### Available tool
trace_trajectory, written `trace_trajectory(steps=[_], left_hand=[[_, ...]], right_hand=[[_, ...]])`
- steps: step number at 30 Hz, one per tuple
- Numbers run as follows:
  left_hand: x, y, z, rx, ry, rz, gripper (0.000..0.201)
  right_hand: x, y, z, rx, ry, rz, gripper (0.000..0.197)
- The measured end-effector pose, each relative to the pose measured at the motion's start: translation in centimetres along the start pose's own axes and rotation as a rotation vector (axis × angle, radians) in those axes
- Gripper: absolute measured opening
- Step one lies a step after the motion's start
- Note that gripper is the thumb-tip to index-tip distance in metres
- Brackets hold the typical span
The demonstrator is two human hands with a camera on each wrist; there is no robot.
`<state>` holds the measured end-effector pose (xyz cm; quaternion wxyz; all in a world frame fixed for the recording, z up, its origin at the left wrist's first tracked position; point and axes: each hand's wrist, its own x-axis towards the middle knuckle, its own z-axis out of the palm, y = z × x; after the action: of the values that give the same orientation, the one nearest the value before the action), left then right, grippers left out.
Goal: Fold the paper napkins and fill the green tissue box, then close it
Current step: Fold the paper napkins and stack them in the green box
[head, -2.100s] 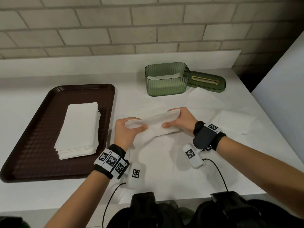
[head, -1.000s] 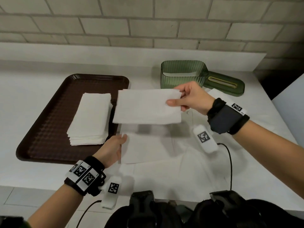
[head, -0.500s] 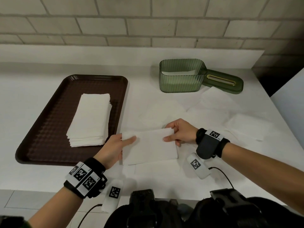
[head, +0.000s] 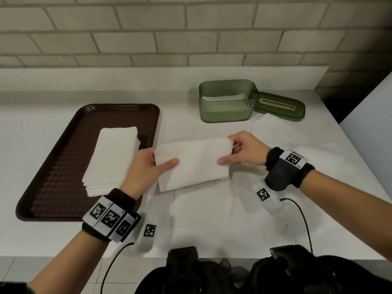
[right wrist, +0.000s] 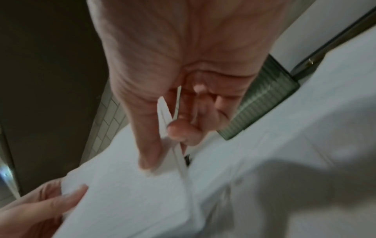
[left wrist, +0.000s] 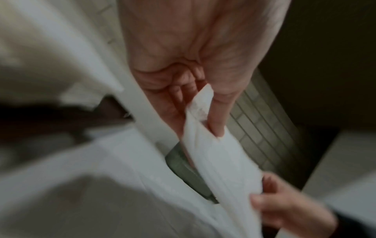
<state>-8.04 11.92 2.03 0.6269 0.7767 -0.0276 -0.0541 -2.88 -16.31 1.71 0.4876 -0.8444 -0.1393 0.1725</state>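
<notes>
A white paper napkin [head: 195,163] is held above the white counter between both hands. My left hand [head: 148,166] pinches its left end, thumb on top. My right hand [head: 244,151] pinches its right end, thumb on top and fingers curled behind. In the left wrist view the napkin [left wrist: 215,154] runs from my left thumb to the right hand [left wrist: 284,207]. The right wrist view shows the napkin [right wrist: 132,193] clamped between thumb and fingers. The green tissue box [head: 228,101] stands open at the back with napkins inside. Its green lid [head: 280,109] lies to its right.
A brown tray [head: 63,158] at the left holds a stack of folded napkins [head: 112,160]. Loose unfolded napkins [head: 273,128] lie spread on the counter under and right of the hands. A brick wall stands behind. The counter's right edge drops off beside the lid.
The napkin was lifted by the right hand alone, then brought down; now both hands hold it by its ends, slightly higher and farther than half a second ago.
</notes>
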Motion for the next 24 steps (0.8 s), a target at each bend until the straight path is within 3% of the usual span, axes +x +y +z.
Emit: trace_trajectory(steps=[3,4,9,11,13,16,19,24], left_hand=[[0.9,1.3,0.2,0.417,0.032,0.219,0.009],[1.1,1.6,0.3,0.485,0.042,0.288,0.015],[1.5,2.2,1.5,0.42,0.077,0.419,0.018],[1.3,1.2,2.0,0.43,0.031,0.389,0.02],[1.3,-0.3,2.3,0.382,-0.064,0.255,0.024],[1.6,-2.2,3.3,0.574,-0.204,0.176,0.024],[2.2,-2.2,4.2,0.614,-0.201,0.179,0.016],[3.0,-0.8,3.8,0.559,-0.172,0.103,0.013]], right_hand=[[-0.4,-0.9,-1.3,0.042,0.117,-0.044,0.018],[-0.6,-1.2,-1.7,0.034,0.146,-0.061,0.017],[-2.3,-1.5,-3.0,0.064,0.197,-0.137,0.013],[-2.8,-0.5,-2.8,0.054,0.185,-0.115,0.014],[-3.0,1.2,-2.1,-0.05,0.131,-0.047,0.02],[-3.0,4.0,-0.5,-0.323,0.056,0.082,0.034],[-2.4,4.7,0.0,-0.297,0.099,0.16,0.036],[-1.9,2.3,-1.3,-0.337,0.151,0.055,0.024]])
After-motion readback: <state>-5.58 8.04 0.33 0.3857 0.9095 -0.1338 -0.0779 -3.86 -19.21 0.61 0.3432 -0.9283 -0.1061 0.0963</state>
